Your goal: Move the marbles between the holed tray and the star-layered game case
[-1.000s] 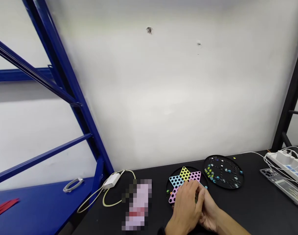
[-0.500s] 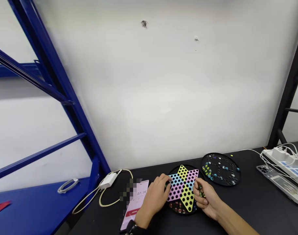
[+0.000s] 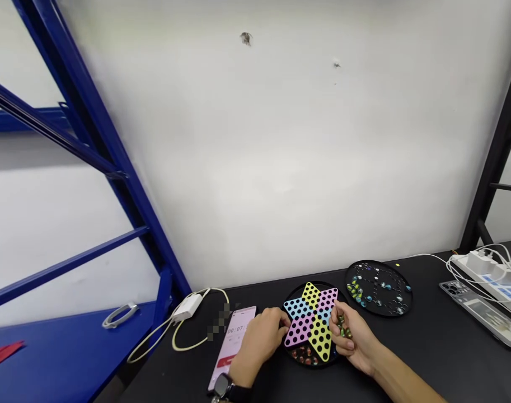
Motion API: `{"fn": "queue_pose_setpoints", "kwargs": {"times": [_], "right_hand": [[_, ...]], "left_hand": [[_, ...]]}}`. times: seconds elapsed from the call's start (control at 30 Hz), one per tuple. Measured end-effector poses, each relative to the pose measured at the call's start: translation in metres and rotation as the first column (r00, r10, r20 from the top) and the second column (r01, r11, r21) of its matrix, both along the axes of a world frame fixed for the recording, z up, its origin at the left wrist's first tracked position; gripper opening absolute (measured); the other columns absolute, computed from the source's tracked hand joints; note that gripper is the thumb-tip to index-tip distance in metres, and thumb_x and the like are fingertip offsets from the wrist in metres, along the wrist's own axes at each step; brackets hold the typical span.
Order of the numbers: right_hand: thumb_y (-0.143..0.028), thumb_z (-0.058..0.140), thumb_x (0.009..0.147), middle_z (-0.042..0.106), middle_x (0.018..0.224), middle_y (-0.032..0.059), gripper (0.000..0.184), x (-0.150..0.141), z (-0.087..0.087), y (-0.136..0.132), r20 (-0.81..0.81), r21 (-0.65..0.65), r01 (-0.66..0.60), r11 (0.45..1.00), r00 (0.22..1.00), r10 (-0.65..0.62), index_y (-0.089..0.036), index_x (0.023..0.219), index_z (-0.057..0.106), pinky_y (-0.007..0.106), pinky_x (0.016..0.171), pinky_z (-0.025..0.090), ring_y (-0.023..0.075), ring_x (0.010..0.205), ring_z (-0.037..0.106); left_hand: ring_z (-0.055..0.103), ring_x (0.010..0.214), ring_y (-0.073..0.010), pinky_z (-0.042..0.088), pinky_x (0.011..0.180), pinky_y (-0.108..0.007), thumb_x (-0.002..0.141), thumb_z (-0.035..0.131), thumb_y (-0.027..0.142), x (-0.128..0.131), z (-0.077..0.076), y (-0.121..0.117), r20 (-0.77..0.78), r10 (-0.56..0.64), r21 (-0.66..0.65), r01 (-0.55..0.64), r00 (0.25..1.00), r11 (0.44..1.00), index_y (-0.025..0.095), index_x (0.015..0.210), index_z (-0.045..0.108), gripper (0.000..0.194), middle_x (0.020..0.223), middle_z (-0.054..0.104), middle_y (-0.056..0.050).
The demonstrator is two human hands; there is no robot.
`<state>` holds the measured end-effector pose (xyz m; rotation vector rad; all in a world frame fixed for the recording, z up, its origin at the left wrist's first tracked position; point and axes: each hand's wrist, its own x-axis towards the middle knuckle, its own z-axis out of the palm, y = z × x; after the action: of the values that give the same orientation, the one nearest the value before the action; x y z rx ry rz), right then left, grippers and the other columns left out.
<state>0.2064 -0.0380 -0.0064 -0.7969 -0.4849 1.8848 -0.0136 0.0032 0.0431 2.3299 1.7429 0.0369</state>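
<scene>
Two bare hands work at a Chinese-checkers star board (image 3: 313, 320), which lies across a round black tray (image 3: 308, 365) on the table (image 3: 179, 372). The right hand (image 3: 356, 334), beside the board's right edge, is curled loosely into a cup around several green marbles (image 3: 345, 330); a few show between fingers and palm, but how many it holds is hidden. The left hand (image 3: 264, 333) is at the board's left edge, fingers bent and drawn together; whether it pinches anything, or only rests against the rim there, I cannot tell. Red marbles (image 3: 304, 354) sit in the tray, visible past the board's near side. A second round tray (image 3: 400, 310), with blue and yellow-green marbles scattered in it, stands just beyond to the right.

The marbles look like glass: small, hard, smooth, likely slippery and quick to roll, so a closed palm suits a handful, and thumb and fingertip around the middle suit a single one. The board looks thin, light and fairly stiff, probably plastic or card; it would be best held flat by opposite edges, since a knock or tilt at one of its points could shift it on the tray.
</scene>
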Motion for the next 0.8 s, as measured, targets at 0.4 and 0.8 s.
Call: {"fn": "queue_pose_setpoints", "kwargs": {"times": [0.4,0.8], "right_hand": [[-0.048,0.040,0.097,0.052,0.052,-0.0048,0.042,-0.003,0.007,0.000,0.033,-0.046,-0.108,0.993,0.993,0.110,-0.018,0.070,0.052,0.017,0.036,0.004,0.0006,0.030,0.020],[-0.054,0.055,0.086,0.043,0.059,-0.0071,0.036,0.019,0.010,0.007,0.498,0.156,0.012,0.988,0.863,-0.089,-0.021,0.072,0.047,0.020,0.042,0.012,0.0042,0.041,0.022]], "left_hand": [[0.060,0.086,-0.0171,0.046,0.080,-0.029,0.099,0.037,0.031,0.015,0.011,-0.014,0.363,-0.187,0.211,0.115,0.913,0.971,0.024,0.098,0.055,0.019,0.100,0.062,-0.002],[0.056,0.112,-0.0244,0.043,0.098,-0.038,0.098,0.041,0.031,0.050,0.003,-0.034,0.426,-0.274,0.274,0.166,0.862,0.947,0.027,0.113,0.059,0.024,0.122,0.060,-0.005]]}}
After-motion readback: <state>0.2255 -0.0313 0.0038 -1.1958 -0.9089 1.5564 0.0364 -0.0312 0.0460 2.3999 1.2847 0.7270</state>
